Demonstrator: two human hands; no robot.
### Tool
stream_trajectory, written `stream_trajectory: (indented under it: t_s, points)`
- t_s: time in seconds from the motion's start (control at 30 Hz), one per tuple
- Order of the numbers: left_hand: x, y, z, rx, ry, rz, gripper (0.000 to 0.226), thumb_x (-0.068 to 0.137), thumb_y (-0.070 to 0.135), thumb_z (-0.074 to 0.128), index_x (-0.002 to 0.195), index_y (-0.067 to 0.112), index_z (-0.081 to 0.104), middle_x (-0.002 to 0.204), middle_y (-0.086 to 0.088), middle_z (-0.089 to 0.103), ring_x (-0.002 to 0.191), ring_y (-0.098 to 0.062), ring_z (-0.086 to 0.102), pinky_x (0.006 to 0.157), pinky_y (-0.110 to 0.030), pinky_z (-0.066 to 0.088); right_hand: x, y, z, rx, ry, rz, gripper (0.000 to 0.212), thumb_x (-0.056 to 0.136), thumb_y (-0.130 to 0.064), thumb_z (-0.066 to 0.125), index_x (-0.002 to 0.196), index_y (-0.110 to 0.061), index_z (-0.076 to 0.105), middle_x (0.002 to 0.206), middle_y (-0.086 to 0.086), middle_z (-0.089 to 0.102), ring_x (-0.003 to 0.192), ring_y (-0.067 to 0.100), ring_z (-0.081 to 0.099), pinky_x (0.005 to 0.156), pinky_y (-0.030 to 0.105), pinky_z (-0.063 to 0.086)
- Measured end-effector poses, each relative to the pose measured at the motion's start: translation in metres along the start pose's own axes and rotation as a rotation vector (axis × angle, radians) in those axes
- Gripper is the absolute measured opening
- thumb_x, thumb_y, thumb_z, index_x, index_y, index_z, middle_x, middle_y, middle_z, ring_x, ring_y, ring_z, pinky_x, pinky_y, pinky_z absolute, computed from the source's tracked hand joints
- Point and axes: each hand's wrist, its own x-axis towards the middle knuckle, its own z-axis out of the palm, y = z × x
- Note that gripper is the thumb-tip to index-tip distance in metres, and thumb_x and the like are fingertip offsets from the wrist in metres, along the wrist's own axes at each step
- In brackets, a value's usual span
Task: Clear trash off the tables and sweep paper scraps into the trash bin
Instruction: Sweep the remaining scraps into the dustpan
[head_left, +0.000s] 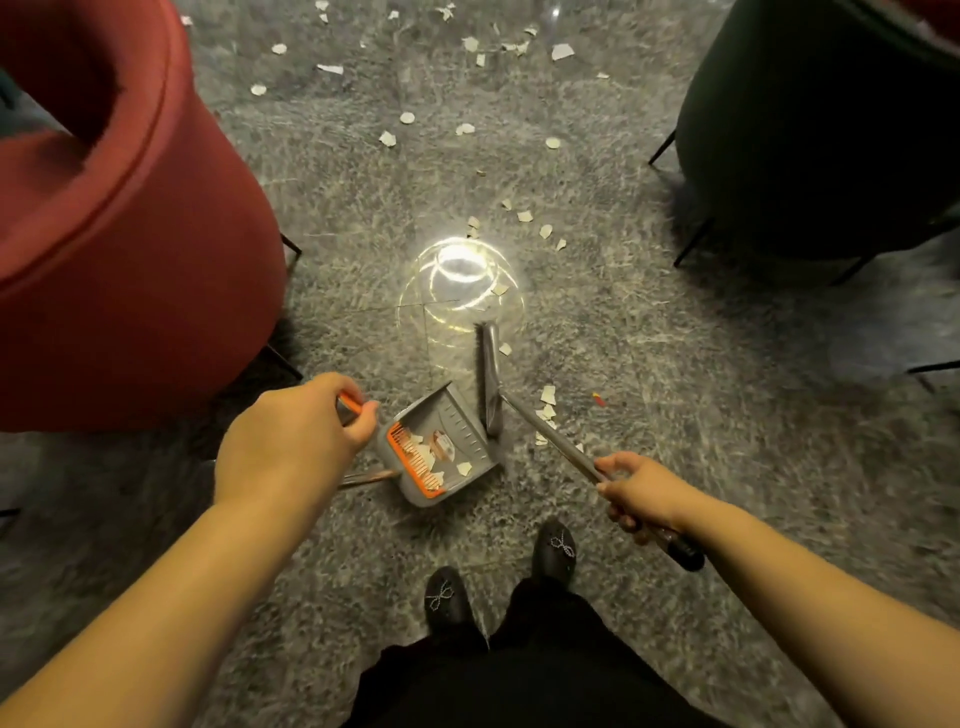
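Note:
My left hand grips the orange-tipped handle of a grey dustpan. The pan stands on the floor in front of my feet, with an orange comb edge and several paper scraps inside. My right hand grips the grey broom handle. The broom head rests on the floor at the pan's right rim. White paper scraps lie just right of the broom, and many more paper scraps are scattered farther ahead.
A red round armchair stands at the left and a dark green armchair at the upper right, both on thin black legs. The glossy grey floor shows a bright lamp reflection. My black shoes are below the pan.

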Motion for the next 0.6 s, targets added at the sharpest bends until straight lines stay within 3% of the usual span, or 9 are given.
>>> stream_trajectory:
  t_s: [0.17, 0.37, 0.5, 0.6]
  points:
    - [-0.005, -0.021, -0.018, -0.008, 0.022, -0.108, 0.017, 0.087, 0.050, 0.064, 0.091, 0.034, 0.067, 0.062, 0.013, 0.047, 0.066, -0.017, 0.046, 0.059, -0.030, 0.036, 0.007, -0.044, 0.015, -0.041, -0.074, -0.060, 0.036, 0.099, -0.009, 0.047, 0.134, -0.016, 0.041, 0.063, 0.010, 0.049, 0.040, 0.013, 0.041, 0.037, 0.020, 0.034]
    - [-0.024, -0.057, -0.021, 0.021, 0.015, -0.189, 0.021, 0.087, 0.054, 0.061, 0.094, 0.034, 0.067, 0.077, 0.005, 0.068, 0.072, -0.022, 0.063, 0.059, -0.032, 0.050, 0.020, -0.087, 0.052, -0.086, -0.183, -0.095, 0.033, 0.100, -0.010, 0.046, 0.132, -0.016, 0.043, 0.067, 0.012, 0.049, 0.043, 0.014, 0.041, 0.038, 0.019, 0.033]
    - [-0.034, -0.076, -0.013, 0.040, 0.023, -0.241, 0.020, 0.087, 0.053, 0.062, 0.094, 0.035, 0.066, 0.073, 0.006, 0.065, 0.064, -0.019, 0.057, 0.054, -0.029, 0.043, 0.039, -0.100, 0.082, -0.074, -0.238, -0.075, 0.035, 0.099, -0.008, 0.047, 0.133, -0.014, 0.043, 0.066, 0.011, 0.047, 0.039, 0.012, 0.040, 0.037, 0.018, 0.032]
    - [-0.040, -0.088, -0.004, 0.060, 0.017, -0.248, 0.021, 0.087, 0.053, 0.061, 0.095, 0.034, 0.067, 0.073, 0.004, 0.068, 0.067, -0.021, 0.063, 0.051, -0.029, 0.040, 0.054, -0.101, 0.096, -0.020, -0.275, -0.027, 0.037, 0.099, -0.006, 0.045, 0.135, -0.013, 0.042, 0.067, 0.011, 0.045, 0.035, 0.009, 0.039, 0.036, 0.016, 0.031]
